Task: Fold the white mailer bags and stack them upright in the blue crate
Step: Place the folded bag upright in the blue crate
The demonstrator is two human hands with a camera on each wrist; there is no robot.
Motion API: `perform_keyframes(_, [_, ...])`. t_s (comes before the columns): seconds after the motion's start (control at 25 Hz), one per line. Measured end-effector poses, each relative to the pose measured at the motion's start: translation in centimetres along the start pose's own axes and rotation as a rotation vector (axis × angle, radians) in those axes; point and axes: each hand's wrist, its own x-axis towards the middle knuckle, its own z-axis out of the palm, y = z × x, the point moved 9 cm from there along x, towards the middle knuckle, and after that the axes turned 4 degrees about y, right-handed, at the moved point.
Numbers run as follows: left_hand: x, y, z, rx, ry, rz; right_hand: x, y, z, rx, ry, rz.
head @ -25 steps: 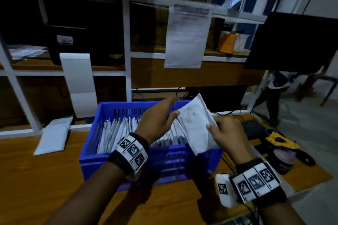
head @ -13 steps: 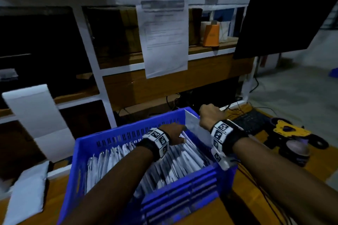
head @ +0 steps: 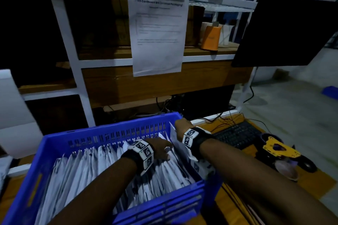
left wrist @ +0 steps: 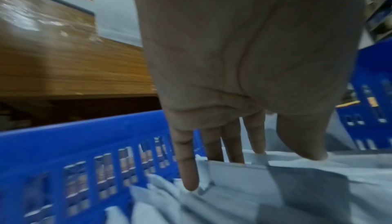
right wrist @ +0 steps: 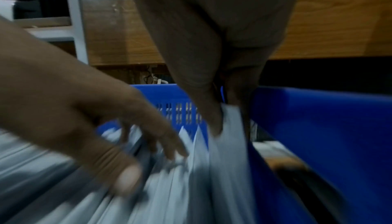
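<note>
The blue crate (head: 113,129) stands on the wooden table, filled with a row of upright white mailer bags (head: 87,170). My right hand (head: 181,125) pinches the top edge of a folded mailer bag (head: 173,133) at the crate's right end, between the row and the right wall. In the right wrist view the thumb and fingers (right wrist: 212,118) squeeze that bag (right wrist: 231,143) beside the blue wall (right wrist: 318,127). My left hand (head: 167,149) lies on the row just left of it. Its straight fingers (left wrist: 188,169) dip between the bag tops (left wrist: 233,174) and hold them back.
A black keyboard (head: 237,137) and a yellow tape dispenser (head: 279,149) lie right of the crate. A dark monitor (head: 292,31) hangs upper right. A printed sheet (head: 158,31) hangs from the white shelf frame behind. Flat white mailers (head: 16,115) lean at far left.
The folded bag, held up over the crate by both hands a second ago, has gone down into the crate's right end. My left hand has let go of it and moved onto the row.
</note>
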Motion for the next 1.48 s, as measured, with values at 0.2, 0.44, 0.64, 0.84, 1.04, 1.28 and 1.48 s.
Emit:
perform_keyframes(0.2, [-1.7,-2.3,-0.5,-0.065,0.064,-0.079,-0.3,-0.8,6.2,-0.088,-0.250,-0.167])
perform_keyframes(0.44, [-5.5,-3.0,-0.4,-0.076,0.084,-0.148,-0.6,-1.3,7.3,-0.113,-0.283,-0.197])
perform_keyframes(0.64, [-8.7,-2.4,-0.4,-0.046,0.106,-0.214,-1.4,-3.3,3.1,-0.103,-0.057,-0.155])
perform_keyframes(0.84, [-15.1,-7.0,-5.1,-0.014,0.348,-0.378,-1.3,-8.3,-2.5,0.221,-0.311,-0.372])
perform_keyframes(1.04, [-24.8,-13.4,-7.6,-0.081,0.496,-0.531,-4.5,-14.1,-8.7,0.389,-0.176,-0.580])
perform_keyframes(1.28, [-37.4,-20.7,-9.7,-0.162,0.679,-0.596,-8.5,-23.6,-12.6,0.479,-0.049,-0.757])
perform_keyframes(1.48, [-43.2,-27.7,-6.0,-0.229,0.628,-0.549,-10.9,-35.2,-12.8,0.497,0.053,-0.817])
